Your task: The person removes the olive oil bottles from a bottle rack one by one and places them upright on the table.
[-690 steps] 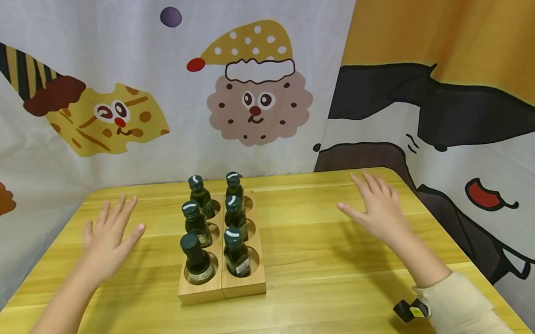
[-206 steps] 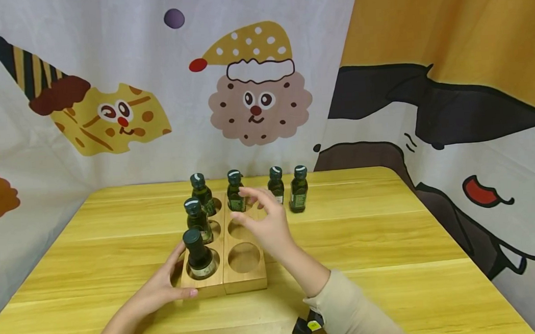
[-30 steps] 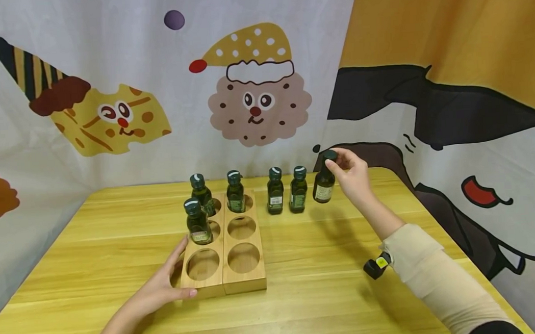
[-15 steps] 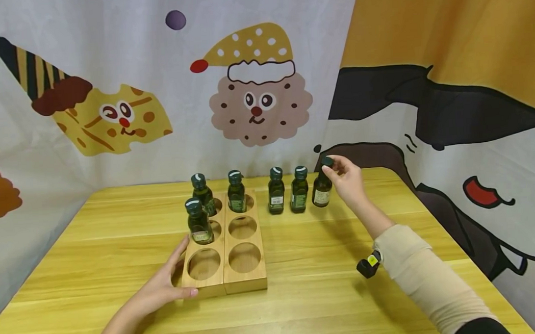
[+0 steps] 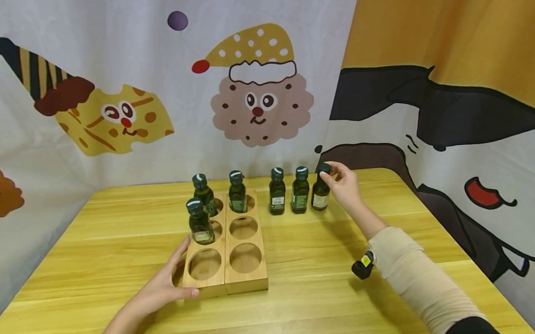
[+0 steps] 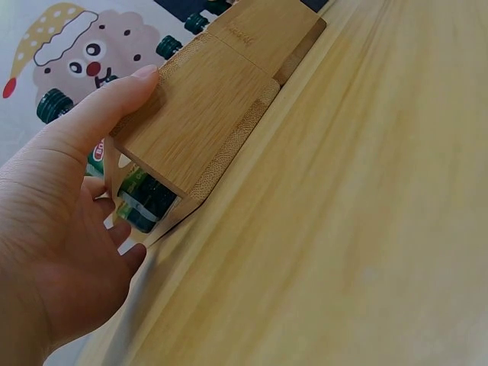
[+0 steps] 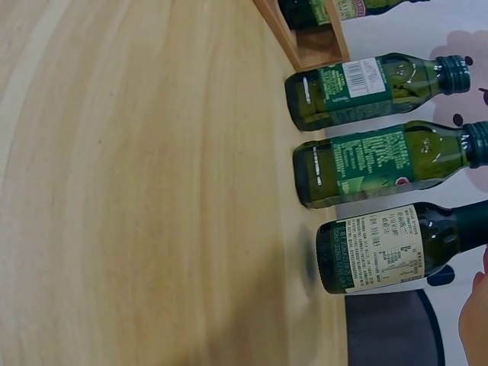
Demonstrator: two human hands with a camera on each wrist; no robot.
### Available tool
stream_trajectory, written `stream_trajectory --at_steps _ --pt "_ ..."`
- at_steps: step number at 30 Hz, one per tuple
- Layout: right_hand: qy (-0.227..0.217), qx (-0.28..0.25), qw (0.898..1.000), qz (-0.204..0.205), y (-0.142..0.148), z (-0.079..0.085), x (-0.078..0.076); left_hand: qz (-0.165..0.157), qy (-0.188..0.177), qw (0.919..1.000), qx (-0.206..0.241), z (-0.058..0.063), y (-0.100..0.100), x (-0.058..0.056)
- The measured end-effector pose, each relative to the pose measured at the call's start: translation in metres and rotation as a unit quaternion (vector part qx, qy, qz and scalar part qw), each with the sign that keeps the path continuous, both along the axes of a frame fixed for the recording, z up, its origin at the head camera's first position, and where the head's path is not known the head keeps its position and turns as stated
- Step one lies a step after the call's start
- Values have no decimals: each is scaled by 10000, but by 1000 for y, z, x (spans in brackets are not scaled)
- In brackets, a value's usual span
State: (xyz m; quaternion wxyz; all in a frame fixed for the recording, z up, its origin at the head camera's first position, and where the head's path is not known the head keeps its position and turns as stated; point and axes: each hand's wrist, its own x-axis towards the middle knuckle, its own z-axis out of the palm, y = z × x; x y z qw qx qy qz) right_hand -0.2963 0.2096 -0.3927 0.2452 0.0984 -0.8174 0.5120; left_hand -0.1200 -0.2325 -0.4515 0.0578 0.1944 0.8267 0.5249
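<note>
In the head view my right hand (image 5: 344, 185) pinches a dark bottle with a cream label (image 5: 320, 197) by its cap. The bottle is upright; I cannot tell whether its base touches the table. Beside it stand two green-labelled bottles (image 5: 300, 193) on the table, seen sideways in the right wrist view with the held bottle (image 7: 381, 248). My left hand (image 5: 162, 286) holds the near left corner of the wooden bottle rack (image 5: 247, 284), thumb on the front face and fingers along the left side. In the left wrist view the thumb lies on the wood (image 6: 198, 107).
Three green bottles (image 5: 200, 224) stand in the rack's holes, two in the left row and one at the back of the right row. The other holes show bare wood. A cartoon-printed curtain (image 5: 133, 160) hangs behind the table's far edge (image 5: 126, 191).
Over the last second my right hand has moved left and down with the cream-labelled bottle, bringing it closer to the two standing bottles. My left hand has stayed at the rack.
</note>
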Motion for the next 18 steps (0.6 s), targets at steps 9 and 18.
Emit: stream_trajectory --at_steps 9,18 --pt "-32 -43 10000 -20 3 -9 -2 -29 51 10000 -21 0 0 0" --pt "-172 41 9998 -115 5 -11 0 5 50 10000 -7 -3 -1 -2"
